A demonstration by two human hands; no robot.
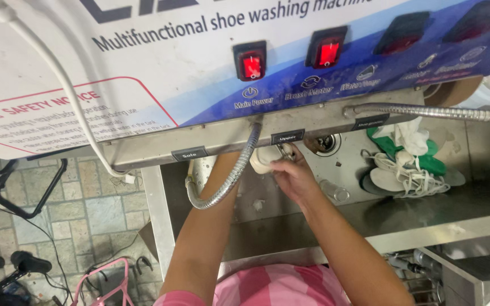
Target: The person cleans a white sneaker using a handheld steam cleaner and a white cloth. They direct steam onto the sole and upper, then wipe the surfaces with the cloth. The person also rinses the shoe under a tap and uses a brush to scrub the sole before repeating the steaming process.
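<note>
Steel basin (pixel 404 218) w/ white-green sneakers (pixel 406 161); right hand (pixel 293 178) on pale shoe (pixel 263 160).

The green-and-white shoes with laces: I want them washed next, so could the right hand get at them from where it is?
Probably yes: the shoes lie uncovered on the steel tray, beside the right hand, nothing between.

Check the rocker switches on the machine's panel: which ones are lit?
The two left red rocker switches glow bright red, above the person's hands. The two dark rocker switches farther right are unlit.
</note>
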